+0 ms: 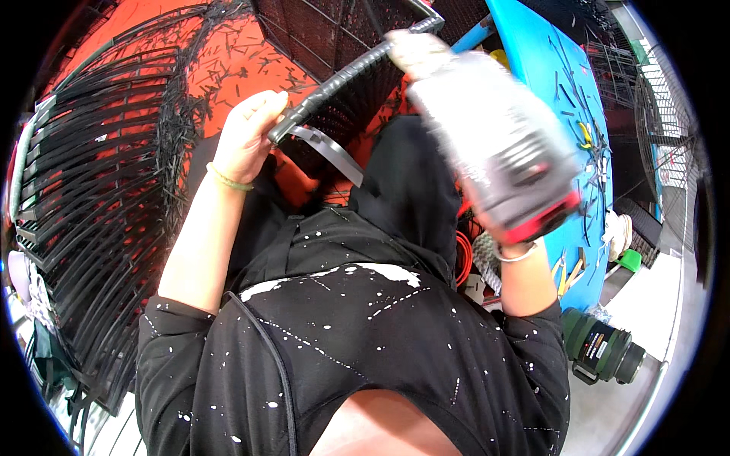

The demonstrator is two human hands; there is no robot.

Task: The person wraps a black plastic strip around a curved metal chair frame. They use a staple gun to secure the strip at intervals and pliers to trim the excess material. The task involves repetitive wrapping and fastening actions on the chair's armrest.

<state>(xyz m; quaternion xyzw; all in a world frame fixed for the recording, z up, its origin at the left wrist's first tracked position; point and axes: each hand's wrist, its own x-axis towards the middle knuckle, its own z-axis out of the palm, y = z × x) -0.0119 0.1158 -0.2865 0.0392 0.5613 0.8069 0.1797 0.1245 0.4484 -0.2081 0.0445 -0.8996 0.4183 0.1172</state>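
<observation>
A black woven panel or basket [334, 34] leans above my lap. Its rim [357, 74] is spirally wrapped in black strip. My left hand [249, 128] is closed at the near end of this rim, fingertips against it. A loose flat strip [334, 154] curves from that end toward my knee. My right hand [502, 228] grips a grey power tool [498, 137] with a red band and vents at its rear. Motion blurs the tool, so its exact kind is unclear. Its pale front end [417, 52] overlaps the far part of the rim.
Black ribbed weaving [99, 152] with many loose strips stands at left. Black offcuts lie scattered on the red surface [228, 64]. At right, a blue board [544, 61] carries strips and yellow-handled pliers [585, 135]. A green-black camera lens [601, 348] lies beside my right elbow.
</observation>
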